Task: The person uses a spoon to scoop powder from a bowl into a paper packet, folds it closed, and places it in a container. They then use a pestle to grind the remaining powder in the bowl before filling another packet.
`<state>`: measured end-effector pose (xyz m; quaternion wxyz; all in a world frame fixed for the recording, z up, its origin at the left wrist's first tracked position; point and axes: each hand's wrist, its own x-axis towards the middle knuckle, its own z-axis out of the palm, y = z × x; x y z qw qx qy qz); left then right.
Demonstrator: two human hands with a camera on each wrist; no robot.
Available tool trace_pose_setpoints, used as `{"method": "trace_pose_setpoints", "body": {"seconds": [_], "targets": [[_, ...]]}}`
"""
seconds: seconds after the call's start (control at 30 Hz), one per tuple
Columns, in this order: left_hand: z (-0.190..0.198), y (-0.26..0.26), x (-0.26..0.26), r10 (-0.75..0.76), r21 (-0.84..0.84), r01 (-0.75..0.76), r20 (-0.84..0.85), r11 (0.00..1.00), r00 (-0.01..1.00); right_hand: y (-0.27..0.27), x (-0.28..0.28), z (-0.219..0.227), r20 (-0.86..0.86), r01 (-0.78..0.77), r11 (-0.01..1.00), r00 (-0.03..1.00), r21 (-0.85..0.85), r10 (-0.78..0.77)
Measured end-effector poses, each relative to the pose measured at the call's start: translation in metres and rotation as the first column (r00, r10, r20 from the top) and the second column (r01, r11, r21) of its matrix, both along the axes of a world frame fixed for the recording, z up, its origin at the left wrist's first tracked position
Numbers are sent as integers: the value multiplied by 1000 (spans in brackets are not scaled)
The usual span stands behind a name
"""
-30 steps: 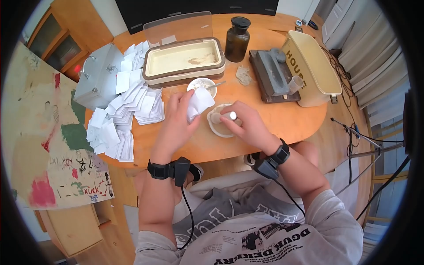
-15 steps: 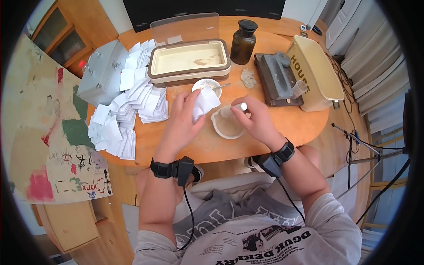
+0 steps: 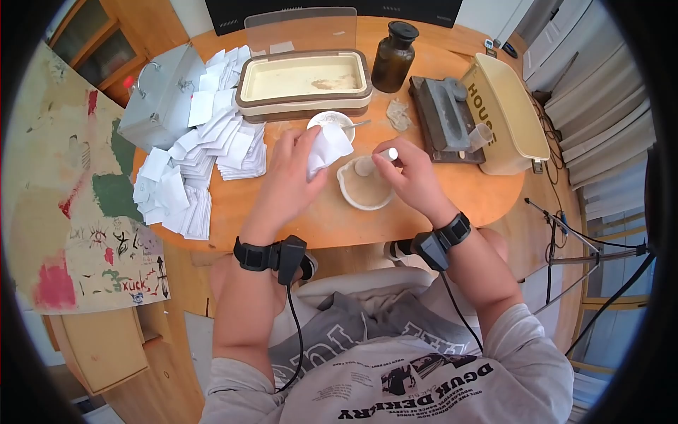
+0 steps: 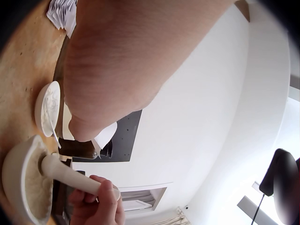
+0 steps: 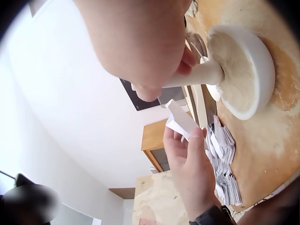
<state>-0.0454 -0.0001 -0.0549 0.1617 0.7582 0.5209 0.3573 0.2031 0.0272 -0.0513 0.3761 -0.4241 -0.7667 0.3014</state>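
My left hand [image 3: 286, 173] pinches a folded white paper packet [image 3: 330, 147] between thumb and fingers, raised above the table. Its opened end shows as a creased flap in the right wrist view. The right hand [image 3: 413, 180] grips the upper end of a white pestle [image 5: 204, 74]. The pestle leans, its rounded head inside a white mortar [image 5: 265, 70] near the far rim. Pale beige powder [image 3: 367, 189] covers the mortar's inside. Just beyond the paper packet stands a small white bowl [image 4: 40, 112] with whitish contents and a spoon [image 3: 361, 124].
Stacks of folded papers [image 3: 244, 152] and a metal case [image 3: 159, 99] stand at left. Behind are a lidded cream tray [image 3: 304, 112] and a dark jar [image 3: 393, 60]. A grey stone tool [image 3: 445, 116] and a cream bin [image 3: 505, 106] stand at right.
The pestle's head has moved from the mortar's left side to its far side, the right hand going with it. The left hand keeps the paper packet in nearly the same place.
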Motion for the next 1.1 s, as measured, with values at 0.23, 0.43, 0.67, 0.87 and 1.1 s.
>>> {"method": "trace_pose_setpoints", "body": {"seconds": [0.23, 0.43, 0.67, 0.87, 1.1], "targets": [[-1, -1, -3, -17, -12, 17, -9, 1000, 1000, 4, 6, -2, -117, 80, 994, 989, -75, -88], [-1, -1, -1, -6, -30, 6, -19, 1000, 1000, 4, 11, 0, -134, 81, 993, 987, -91, -93], [-3, -1, 0, -2, 4, 2, -33, 1000, 999, 4, 16, 1, -74, 75, 988, 994, -133, -85], [0, -2, 0, -7, -8, 7, -10, 1000, 1000, 6, 23, 6, -160, 139, 963, 971, -230, -178], [-1, -3, 0, -6, 9, 6, 8, 1000, 1000, 2, 32, 11, -131, 137, 972, 978, -191, -164]]}}
